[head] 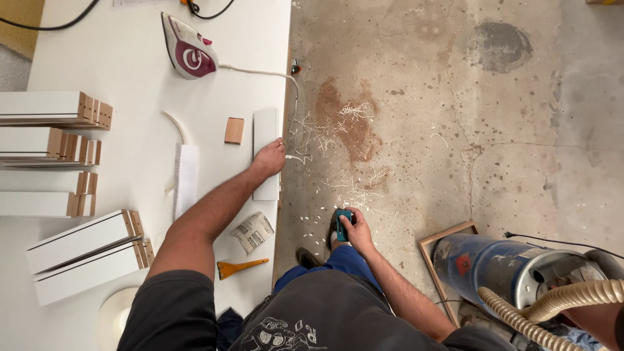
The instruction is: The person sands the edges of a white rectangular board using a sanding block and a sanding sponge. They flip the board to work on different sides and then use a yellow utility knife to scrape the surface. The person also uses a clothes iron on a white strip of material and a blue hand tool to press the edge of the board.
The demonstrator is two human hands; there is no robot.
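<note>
My left hand [270,158] reaches across the white table [130,71] and presses down on a narrow white panel [265,130] that lies along the table's right edge, fingers curled over the panel's outer side near its middle, gripping it. My right hand [356,229] hangs lower, off the table and above the concrete floor [455,117], clenched around a small teal tool [341,224] held just beside my knee. Pale curled shavings [338,130] lie scattered on the floor right next to the panel's edge. Just left of the panel sits a small wooden block [234,130], and further left a thin white strip [186,179]. An iron [188,49] rests at the far end of the table, its cord [273,75] trailing over the edge near the panel. Stacks of white boards [52,110] with brown edges fill the left side. Near my left arm lie a crumpled paper bag [253,231] and an orange scraper [240,266]. A blue vacuum [500,270] with a ribbed hose [552,302] stands on the floor to my right.
</note>
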